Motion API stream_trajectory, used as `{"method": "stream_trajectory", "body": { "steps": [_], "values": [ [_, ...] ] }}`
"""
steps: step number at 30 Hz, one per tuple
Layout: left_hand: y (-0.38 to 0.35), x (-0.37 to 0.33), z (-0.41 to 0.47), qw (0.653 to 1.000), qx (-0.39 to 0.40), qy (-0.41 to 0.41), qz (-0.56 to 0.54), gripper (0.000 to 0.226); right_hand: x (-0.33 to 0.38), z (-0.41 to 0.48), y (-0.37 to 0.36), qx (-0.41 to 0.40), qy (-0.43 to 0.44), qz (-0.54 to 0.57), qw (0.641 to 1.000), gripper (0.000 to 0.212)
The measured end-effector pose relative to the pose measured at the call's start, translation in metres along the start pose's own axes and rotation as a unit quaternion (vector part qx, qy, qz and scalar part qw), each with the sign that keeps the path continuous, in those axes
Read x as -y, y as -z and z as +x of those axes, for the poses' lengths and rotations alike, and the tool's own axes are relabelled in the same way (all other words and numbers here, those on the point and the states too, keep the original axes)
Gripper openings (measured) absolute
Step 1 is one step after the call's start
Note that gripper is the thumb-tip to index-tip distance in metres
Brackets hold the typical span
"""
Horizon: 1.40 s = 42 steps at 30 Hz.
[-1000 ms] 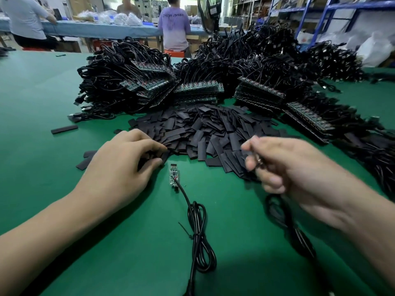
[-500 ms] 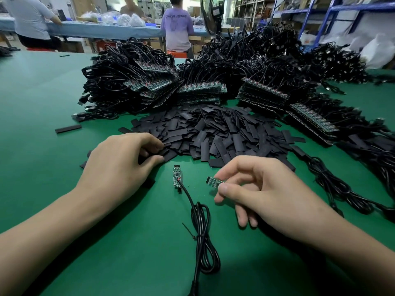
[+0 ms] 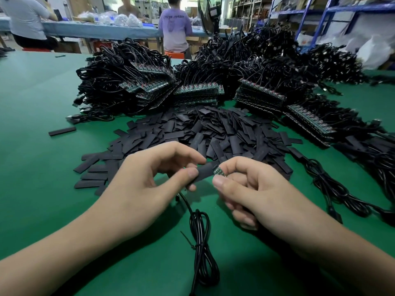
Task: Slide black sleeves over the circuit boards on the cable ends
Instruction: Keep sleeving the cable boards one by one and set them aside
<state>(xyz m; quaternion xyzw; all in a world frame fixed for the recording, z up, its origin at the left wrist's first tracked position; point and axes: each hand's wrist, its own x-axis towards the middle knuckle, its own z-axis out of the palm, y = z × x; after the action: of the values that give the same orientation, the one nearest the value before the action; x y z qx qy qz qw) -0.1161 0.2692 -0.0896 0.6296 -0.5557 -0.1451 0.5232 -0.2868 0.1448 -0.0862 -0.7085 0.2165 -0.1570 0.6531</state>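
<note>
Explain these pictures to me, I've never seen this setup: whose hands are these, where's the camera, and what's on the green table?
No machine here: a person works with bare hands, and the single picture comes from a camera on their head, looking down. The left hand pinches a black sleeve; the right hand pinches a small circuit board at the sleeve's open end, not yet covered. On the green table lie a heap of loose sleeves, piles of black cables with boards behind it, and one tied cable near the hands.
</note>
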Motion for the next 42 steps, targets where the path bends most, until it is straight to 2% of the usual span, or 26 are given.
{"method": "stream_trajectory", "body": {
  "steps": [5,8,11,18,21,28,33,37,40,42],
  "values": [
    [-0.003,0.0,-0.003,1.0,0.017,0.001,-0.009,0.012,0.001,-0.002,0.0,0.013,-0.019,0.013,1.0,0.036],
    [-0.002,0.0,-0.004,0.997,-0.006,-0.037,0.065,0.023,-0.001,-0.002,0.001,0.012,-0.017,0.017,1.0,0.036],
    [0.0,-0.003,-0.004,0.993,-0.003,-0.061,0.104,0.035,-0.002,-0.002,0.002,0.028,-0.009,0.008,1.0,0.028],
    [0.004,-0.002,-0.002,0.993,-0.045,-0.046,0.1,0.03,0.001,0.001,0.01,0.033,0.016,-0.003,0.999,0.025],
    [0.007,-0.001,-0.001,0.991,-0.044,-0.054,0.112,0.026,0.001,-0.001,0.012,0.008,0.045,-0.068,0.997,0.029],
    [0.008,-0.003,-0.001,0.981,-0.029,-0.098,0.167,0.019,0.003,-0.002,0.009,0.024,0.063,-0.159,0.985,0.023],
    [0.009,0.001,-0.001,0.974,-0.009,-0.111,0.195,0.019,0.001,-0.002,0.009,0.031,0.066,-0.14,0.987,0.012],
    [0.01,0.004,-0.002,0.961,0.029,-0.144,0.233,0.017,0.001,-0.003,0.012,0.019,0.083,-0.225,0.971,0.007],
    [0.011,0.006,0.001,0.946,0.045,-0.17,0.271,0.019,0.002,-0.003,0.011,0.015,0.083,-0.254,0.964,0.01],
    [0.012,0.004,0.001,0.944,0.061,-0.178,0.273,0.016,0.002,-0.003,0.011,0.013,0.085,-0.248,0.965,0.02]
  ]
}}
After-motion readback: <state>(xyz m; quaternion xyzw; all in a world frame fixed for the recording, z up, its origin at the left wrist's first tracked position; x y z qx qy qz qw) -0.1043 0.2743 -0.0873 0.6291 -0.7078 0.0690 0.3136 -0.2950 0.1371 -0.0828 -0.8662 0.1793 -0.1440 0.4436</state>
